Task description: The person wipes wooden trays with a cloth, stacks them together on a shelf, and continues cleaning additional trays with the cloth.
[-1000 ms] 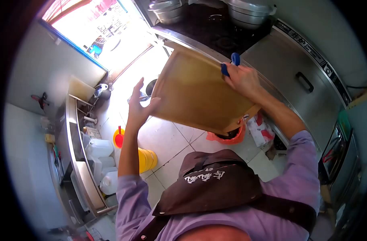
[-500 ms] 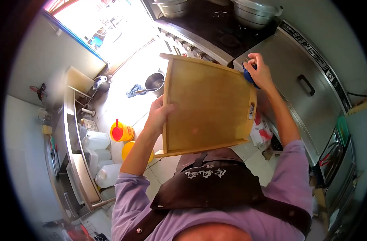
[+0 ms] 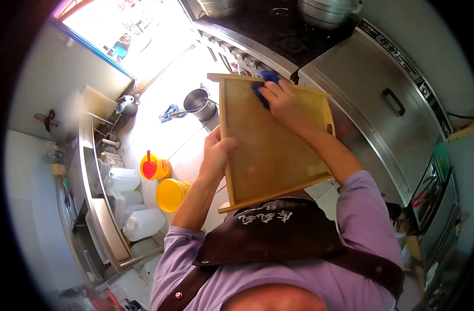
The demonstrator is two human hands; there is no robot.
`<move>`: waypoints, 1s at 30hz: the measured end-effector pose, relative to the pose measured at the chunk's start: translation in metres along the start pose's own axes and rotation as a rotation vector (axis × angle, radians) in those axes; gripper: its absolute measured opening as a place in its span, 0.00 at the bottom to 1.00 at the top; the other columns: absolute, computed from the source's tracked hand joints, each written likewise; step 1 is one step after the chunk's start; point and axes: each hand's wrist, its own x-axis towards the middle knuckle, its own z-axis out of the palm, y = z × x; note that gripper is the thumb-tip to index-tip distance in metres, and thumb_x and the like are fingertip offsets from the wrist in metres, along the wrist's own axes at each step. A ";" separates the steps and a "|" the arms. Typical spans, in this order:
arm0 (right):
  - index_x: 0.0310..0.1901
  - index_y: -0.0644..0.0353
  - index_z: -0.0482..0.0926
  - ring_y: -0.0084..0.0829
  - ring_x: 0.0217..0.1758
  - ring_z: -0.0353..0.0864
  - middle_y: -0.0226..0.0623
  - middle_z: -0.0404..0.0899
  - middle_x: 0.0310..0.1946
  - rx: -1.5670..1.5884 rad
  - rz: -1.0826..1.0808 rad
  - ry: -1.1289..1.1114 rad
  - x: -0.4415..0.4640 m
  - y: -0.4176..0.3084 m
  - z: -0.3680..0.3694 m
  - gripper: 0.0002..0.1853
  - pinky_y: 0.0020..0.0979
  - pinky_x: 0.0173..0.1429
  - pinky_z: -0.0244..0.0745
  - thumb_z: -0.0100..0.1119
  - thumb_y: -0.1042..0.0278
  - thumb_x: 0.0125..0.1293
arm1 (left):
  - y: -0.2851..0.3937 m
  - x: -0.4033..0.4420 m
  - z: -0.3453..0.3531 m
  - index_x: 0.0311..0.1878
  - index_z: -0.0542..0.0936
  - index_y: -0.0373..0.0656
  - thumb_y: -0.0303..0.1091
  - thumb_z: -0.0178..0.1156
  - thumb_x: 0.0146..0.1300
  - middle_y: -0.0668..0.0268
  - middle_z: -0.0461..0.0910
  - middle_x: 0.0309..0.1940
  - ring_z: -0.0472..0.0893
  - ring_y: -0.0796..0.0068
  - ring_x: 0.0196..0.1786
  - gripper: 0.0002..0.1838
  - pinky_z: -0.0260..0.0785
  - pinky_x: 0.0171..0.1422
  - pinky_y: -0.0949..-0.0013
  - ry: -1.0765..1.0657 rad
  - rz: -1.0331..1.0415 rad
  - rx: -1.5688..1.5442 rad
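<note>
A wooden tray [image 3: 273, 150] with raised edges and a handle slot is held up in front of my apron [image 3: 268, 233]. My left hand [image 3: 217, 154] grips its left side, thumb over the rim and the other fingers hidden behind. On the tray's far edge, my right hand [image 3: 284, 102] presses a dark blue cloth [image 3: 261, 93] against the wood. The fingers of that hand are bent around the cloth and slightly blurred.
A stove [image 3: 268, 36] with metal pots [image 3: 327, 13] stands ahead, beside a steel cabinet with a black handle [image 3: 394, 102]. On the floor at left are a metal bucket [image 3: 200, 103], yellow buckets [image 3: 172, 195] and white plastic jugs [image 3: 143, 224], near a steel shelf [image 3: 104, 223].
My right hand has moved left with the cloth, from the tray's far right corner to the middle of its far edge. The tray has shifted slightly right.
</note>
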 end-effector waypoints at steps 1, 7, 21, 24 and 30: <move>0.44 0.62 0.78 0.44 0.44 0.76 0.42 0.77 0.43 0.002 0.028 -0.015 -0.005 0.006 0.003 0.13 0.38 0.50 0.74 0.56 0.78 0.56 | 0.003 -0.001 0.001 0.47 0.76 0.31 0.21 0.54 0.48 0.59 0.79 0.36 0.80 0.71 0.36 0.19 0.76 0.39 0.68 -0.017 -0.018 -0.047; 0.42 0.62 0.78 0.45 0.42 0.77 0.41 0.77 0.41 0.134 0.009 0.124 0.025 -0.040 0.004 0.12 0.38 0.47 0.74 0.56 0.80 0.54 | -0.007 -0.001 0.009 0.47 0.76 0.30 0.20 0.54 0.47 0.59 0.79 0.37 0.80 0.70 0.36 0.20 0.75 0.40 0.70 -0.020 0.013 0.021; 0.43 0.56 0.81 0.36 0.38 0.77 0.32 0.78 0.43 0.018 -0.176 0.168 -0.005 0.000 0.009 0.16 0.34 0.42 0.75 0.59 0.77 0.49 | -0.006 -0.005 -0.004 0.45 0.75 0.30 0.21 0.55 0.47 0.61 0.79 0.36 0.79 0.74 0.36 0.18 0.73 0.40 0.72 -0.001 0.033 0.075; 0.41 0.55 0.81 0.35 0.37 0.77 0.30 0.78 0.43 -0.018 -0.187 0.056 -0.006 -0.007 0.000 0.16 0.34 0.41 0.75 0.59 0.76 0.48 | -0.016 -0.008 -0.006 0.46 0.76 0.30 0.21 0.54 0.47 0.61 0.79 0.37 0.79 0.74 0.36 0.19 0.73 0.40 0.72 -0.061 -0.002 0.038; 0.44 0.53 0.79 0.35 0.38 0.76 0.28 0.78 0.43 0.009 -0.319 0.127 -0.012 -0.002 0.002 0.17 0.33 0.42 0.75 0.56 0.74 0.49 | -0.009 -0.010 -0.004 0.47 0.75 0.30 0.22 0.54 0.46 0.61 0.79 0.37 0.79 0.74 0.36 0.21 0.74 0.40 0.72 -0.020 0.009 0.095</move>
